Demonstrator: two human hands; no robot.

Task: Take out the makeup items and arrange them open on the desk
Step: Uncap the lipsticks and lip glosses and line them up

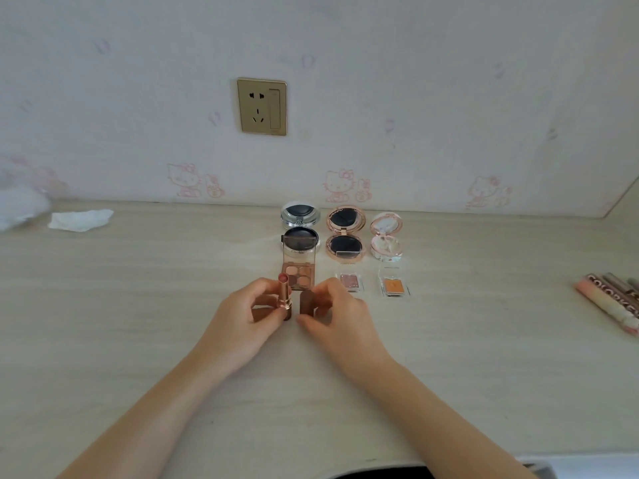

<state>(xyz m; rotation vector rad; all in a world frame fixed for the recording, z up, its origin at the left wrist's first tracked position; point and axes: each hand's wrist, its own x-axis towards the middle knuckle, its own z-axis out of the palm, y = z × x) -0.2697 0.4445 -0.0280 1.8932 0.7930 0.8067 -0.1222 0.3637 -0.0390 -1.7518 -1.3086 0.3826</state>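
My left hand [247,314] holds an uncapped rose-gold lipstick [284,295] upright, its red tip showing. My right hand [337,314] grips the brown lipstick cap [307,300] just to the right of it. Behind them an open four-colour eyeshadow palette [299,274] lies on the desk. Further back stand three open round compacts: a silver one [300,228], a rose-gold one [346,235] and a pink one [386,236]. Two small open single eyeshadows sit in front of those, one glittery pink [349,281] and one orange [394,286].
The pale wood desk [138,305] runs to a wall with a gold socket [261,106]. A crumpled white tissue [80,220] lies at the back left. Pink boxed makeup items [612,302] lie at the right edge.
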